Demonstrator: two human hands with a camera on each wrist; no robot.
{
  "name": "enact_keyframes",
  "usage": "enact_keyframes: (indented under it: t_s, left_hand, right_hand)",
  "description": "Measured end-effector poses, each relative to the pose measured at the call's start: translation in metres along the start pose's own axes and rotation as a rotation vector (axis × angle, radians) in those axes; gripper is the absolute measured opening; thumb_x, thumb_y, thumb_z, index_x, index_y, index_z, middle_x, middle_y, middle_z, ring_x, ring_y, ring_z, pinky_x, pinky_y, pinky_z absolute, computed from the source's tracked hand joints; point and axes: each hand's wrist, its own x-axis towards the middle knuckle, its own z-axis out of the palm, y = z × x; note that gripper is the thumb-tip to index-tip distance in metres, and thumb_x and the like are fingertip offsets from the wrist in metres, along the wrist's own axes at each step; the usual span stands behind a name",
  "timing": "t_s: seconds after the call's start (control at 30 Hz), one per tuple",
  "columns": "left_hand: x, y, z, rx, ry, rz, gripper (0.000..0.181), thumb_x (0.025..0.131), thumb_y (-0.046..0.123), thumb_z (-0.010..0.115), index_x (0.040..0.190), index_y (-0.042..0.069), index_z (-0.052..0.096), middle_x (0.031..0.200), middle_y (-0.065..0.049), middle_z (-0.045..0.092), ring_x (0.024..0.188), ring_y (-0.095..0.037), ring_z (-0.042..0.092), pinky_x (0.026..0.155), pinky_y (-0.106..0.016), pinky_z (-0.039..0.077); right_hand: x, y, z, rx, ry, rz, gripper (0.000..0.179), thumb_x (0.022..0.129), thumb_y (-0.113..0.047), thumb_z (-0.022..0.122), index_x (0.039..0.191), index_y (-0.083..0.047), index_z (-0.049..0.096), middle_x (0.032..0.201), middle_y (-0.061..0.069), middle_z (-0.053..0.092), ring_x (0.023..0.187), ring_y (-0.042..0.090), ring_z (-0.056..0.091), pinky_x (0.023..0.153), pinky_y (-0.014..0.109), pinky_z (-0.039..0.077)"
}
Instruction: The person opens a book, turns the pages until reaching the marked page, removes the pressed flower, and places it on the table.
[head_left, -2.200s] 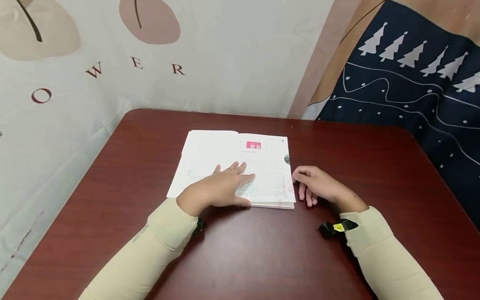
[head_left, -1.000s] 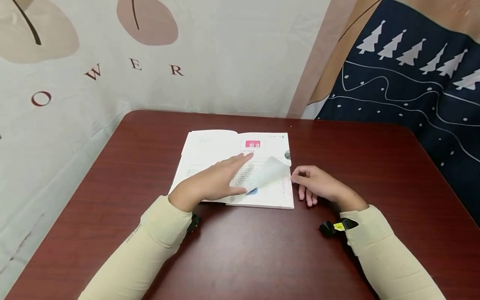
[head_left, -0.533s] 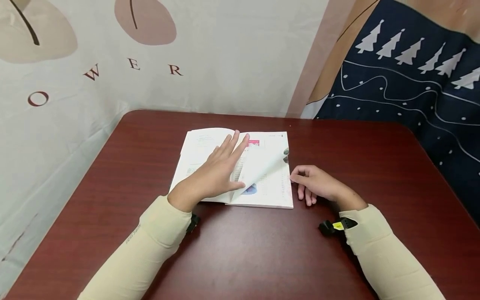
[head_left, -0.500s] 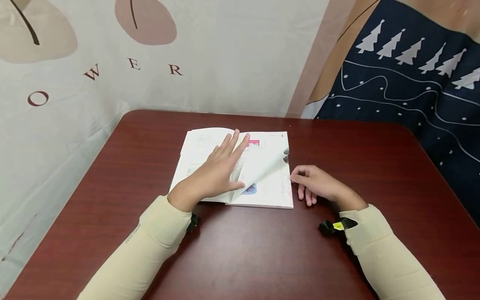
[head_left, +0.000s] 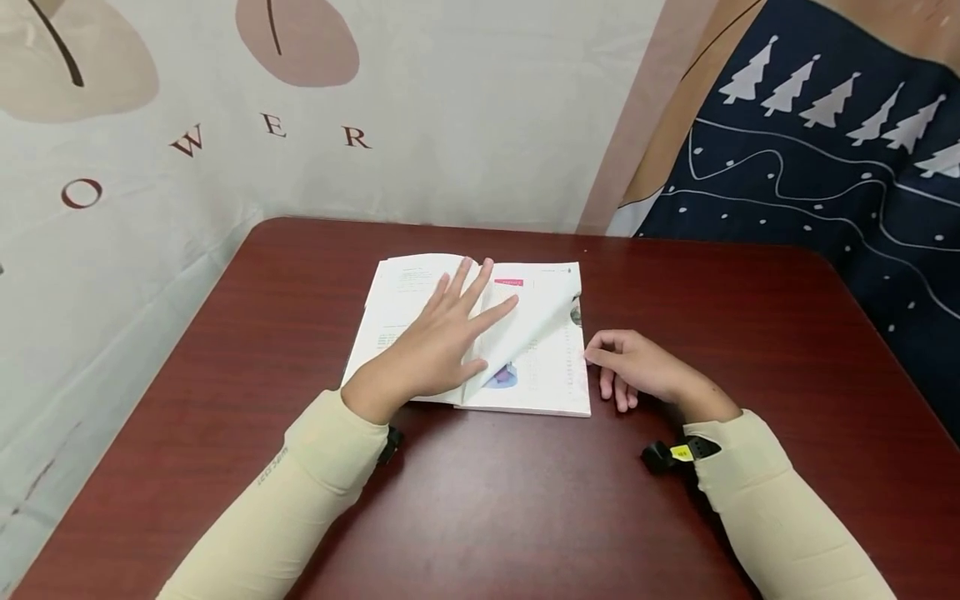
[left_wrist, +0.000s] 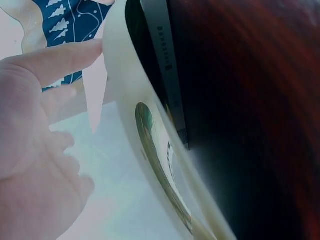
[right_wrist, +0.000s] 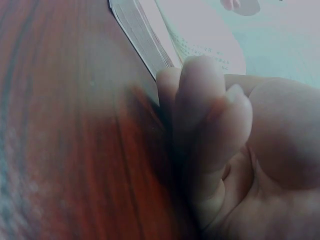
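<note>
The open book (head_left: 397,304) lies on the counter (head_left: 540,517) near its far edge, closer to the far left corner than the far right one, and its lifted leaf (head_left: 528,312) looks the likeliest source of trouble. That leaf bends diagonally over the right-hand side, leaving a blue picture (head_left: 502,377) in sight on the sheet below. The left hand (head_left: 435,344) is spread over the middle of the book, fingers well apart and mostly straight, with nothing in its grasp; whether its thumb (head_left: 474,367) really touches the leaf by the bend, I cannot tell. With no pinch on the paper, the leaf could slip free and spring back toward the counter's right edge. If the hand bore down on the bent sheet, a lasting crease might form along the diagonal, or a tear might start at its inner edge. Too hard a sideways push could slide the whole book toward the counter's left edge, since the right hand (head_left: 633,367), loosely curled and holding nothing, is just beside the book's right side without visibly steadying it. Several leaves could also come over together, as flat fingers separate sheets poorly.
</note>
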Motion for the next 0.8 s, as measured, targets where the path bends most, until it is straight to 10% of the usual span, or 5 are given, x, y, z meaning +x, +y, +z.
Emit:
enact_keyframes:
  t_s: [0.8]
  left_hand:
    - [-0.0004,0.0052,-0.0019,-0.141,-0.100,0.065,0.045,0.090,0.007,0.070,0.134,0.017,0.066,0.163,-0.011,0.031,0.155,-0.035,0.017,0.126,-0.050,0.014]
  right_hand:
    - [-0.0014,-0.0013,0.0001,-0.019,0.005,0.010,0.023,0.105,-0.020,0.050,0.109,0.002,0.054,0.062,0.010,0.061,0.039,0.015,0.056,0.039,0.028,0.047]
